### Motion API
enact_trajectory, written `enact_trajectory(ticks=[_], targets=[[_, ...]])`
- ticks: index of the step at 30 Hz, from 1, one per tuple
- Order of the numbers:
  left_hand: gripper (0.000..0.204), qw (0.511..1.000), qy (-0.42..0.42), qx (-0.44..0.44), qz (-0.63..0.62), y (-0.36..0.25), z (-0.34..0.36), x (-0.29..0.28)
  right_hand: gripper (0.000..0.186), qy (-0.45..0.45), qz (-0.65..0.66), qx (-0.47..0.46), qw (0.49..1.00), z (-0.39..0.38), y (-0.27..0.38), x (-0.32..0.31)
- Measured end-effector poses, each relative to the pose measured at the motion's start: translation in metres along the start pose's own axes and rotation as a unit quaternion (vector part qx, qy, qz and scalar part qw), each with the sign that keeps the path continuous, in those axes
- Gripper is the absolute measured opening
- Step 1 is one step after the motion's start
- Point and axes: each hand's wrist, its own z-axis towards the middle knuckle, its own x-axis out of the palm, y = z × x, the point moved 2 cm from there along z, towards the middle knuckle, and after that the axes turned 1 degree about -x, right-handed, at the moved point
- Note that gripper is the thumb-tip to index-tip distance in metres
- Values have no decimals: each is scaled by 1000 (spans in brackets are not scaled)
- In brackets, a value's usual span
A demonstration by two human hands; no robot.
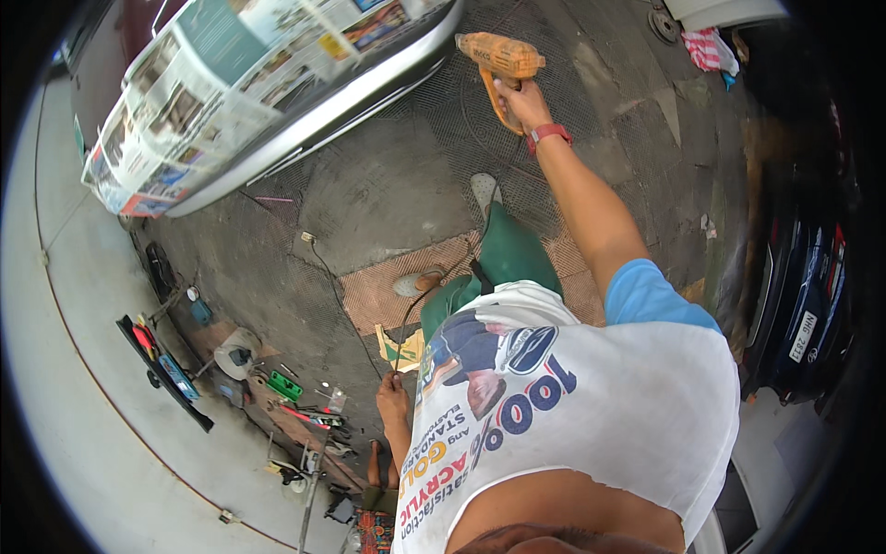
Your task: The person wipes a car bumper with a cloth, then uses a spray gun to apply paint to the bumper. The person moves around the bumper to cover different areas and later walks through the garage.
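At the top middle, an orange heat gun [506,55] is gripped by its handle in my right hand [526,107], its fingers wrapped round it and the arm stretched out. The gun's nozzle end points left, toward a car part covered in newspaper [221,78] with a bare silvery lower edge [341,125]; a gap lies between them. Down by my left side, my left hand [393,397] is closed round a dark cord [406,325], which rises across my green trousers.
A plug on a cord [309,238] lies on the worn, patched floor [369,185]. Tools and a green tray [284,385] lie along the left wall. Another person's legs [374,466] show at the lower left. A dark car [803,305] stands at the right, a red-white cloth [706,49] at the upper right.
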Motion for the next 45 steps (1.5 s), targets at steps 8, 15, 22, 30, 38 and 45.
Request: enact_trajectory(ticks=[8, 15, 22, 30, 38, 45], targets=[[19, 998, -23, 11, 57, -119, 13, -18, 30, -94, 107, 6, 990, 124, 36, -59], [21, 994, 7, 6, 107, -146, 34, -20, 43, -79, 266, -61, 959, 225, 90, -71], [23, 994, 15, 8, 108, -207, 40, -24, 41, -121, 362, 31, 924, 347, 36, -92], [26, 985, 0, -2, 173, -242, 19, -30, 59, -132, 96, 106, 981, 312, -22, -101], [26, 960, 44, 50, 274, -302, 30, -8, 74, -87, -194, 100, 972, 290, -149, -104], [26, 937, 60, 35, 341, -315, 34, -3, 77, 119, -269, 95, 951, 170, -237, -68]])
